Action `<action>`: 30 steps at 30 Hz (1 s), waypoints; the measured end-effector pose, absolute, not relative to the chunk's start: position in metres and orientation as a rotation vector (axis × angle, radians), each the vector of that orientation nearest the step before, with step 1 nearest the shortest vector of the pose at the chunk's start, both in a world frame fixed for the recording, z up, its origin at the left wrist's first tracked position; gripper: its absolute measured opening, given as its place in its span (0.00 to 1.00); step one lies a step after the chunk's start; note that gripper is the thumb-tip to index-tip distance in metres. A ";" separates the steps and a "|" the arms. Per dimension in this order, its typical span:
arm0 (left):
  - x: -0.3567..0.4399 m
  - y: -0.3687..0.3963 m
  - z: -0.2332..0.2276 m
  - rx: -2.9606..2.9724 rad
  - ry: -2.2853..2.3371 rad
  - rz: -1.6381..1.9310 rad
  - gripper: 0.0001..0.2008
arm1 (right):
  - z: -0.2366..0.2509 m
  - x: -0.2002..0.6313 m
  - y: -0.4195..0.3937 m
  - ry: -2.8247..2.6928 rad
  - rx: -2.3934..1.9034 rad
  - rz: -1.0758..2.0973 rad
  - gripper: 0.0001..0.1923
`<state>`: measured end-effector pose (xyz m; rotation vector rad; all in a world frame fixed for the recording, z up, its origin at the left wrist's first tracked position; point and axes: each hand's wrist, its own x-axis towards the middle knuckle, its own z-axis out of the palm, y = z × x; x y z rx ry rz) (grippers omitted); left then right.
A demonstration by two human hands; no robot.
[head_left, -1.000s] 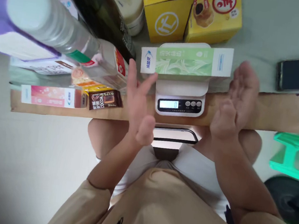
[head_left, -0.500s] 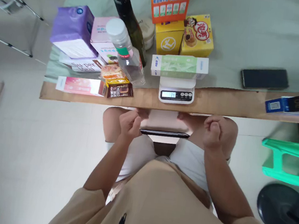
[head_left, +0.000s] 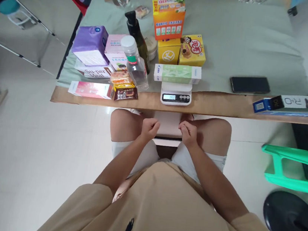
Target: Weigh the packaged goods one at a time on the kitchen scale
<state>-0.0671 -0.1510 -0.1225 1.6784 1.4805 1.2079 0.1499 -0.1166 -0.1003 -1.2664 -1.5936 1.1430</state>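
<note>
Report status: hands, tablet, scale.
Left hand and right hand grip the tablet edges on the lap. Green box sits across the scale, display lit. Nothing between hands and scale.

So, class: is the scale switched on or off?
On. The scale has a lit display showing digits, with the green box lying flat across its platform.

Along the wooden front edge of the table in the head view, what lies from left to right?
Pink flat box → brown cocoa packet → white kitchen scale bearing the long green-and-white box → black phone → blue-and-white long box.
</note>
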 end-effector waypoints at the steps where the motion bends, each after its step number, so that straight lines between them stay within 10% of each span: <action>1: -0.072 -0.153 -0.127 1.649 1.493 1.198 0.19 | -0.102 0.151 -0.116 -1.580 -1.278 1.156 0.18; 14: -0.065 -0.146 -0.117 1.531 1.578 1.196 0.32 | -0.106 0.149 -0.111 -1.467 -1.411 1.181 0.15; 22: -0.058 -0.144 -0.103 1.568 1.459 1.114 0.07 | -0.108 0.148 -0.111 -1.365 -1.457 1.232 0.10; 30: -0.062 -0.139 -0.098 1.606 1.268 0.913 0.09 | -0.106 0.145 -0.109 -1.297 -1.386 1.339 0.10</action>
